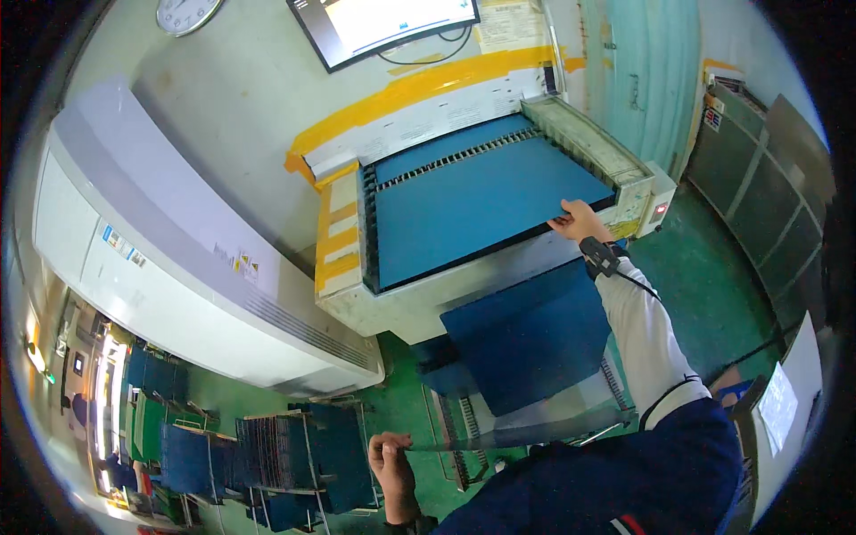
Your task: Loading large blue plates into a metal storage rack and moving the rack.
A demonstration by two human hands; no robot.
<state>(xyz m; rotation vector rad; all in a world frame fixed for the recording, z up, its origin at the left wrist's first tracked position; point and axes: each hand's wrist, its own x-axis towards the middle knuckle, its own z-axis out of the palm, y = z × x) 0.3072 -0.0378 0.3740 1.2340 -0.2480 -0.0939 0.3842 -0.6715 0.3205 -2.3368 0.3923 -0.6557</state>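
Observation:
A large flat blue panel (473,205) lies on the bed of a low machine (392,312). At the panel's front right edge, my right hand (580,221) has its fingers closed on the rim. Lower down, my left hand (392,468) is pinched on the end of a thin dark panel (526,434), which shows nearly edge-on as a narrow strip reaching right toward my body. Another dark blue panel (535,330) stands tilted below the machine's front, above a slotted rack (468,428). A second blue panel (455,143) sits behind a row of rollers on the bed.
A tall white cabinet-like unit (205,250) stands left of the machine. Racks of dark panels (285,455) are at the lower left. A screen (383,27) hangs above. On the right are grey framed panels (758,178) and a board with a white paper (778,406).

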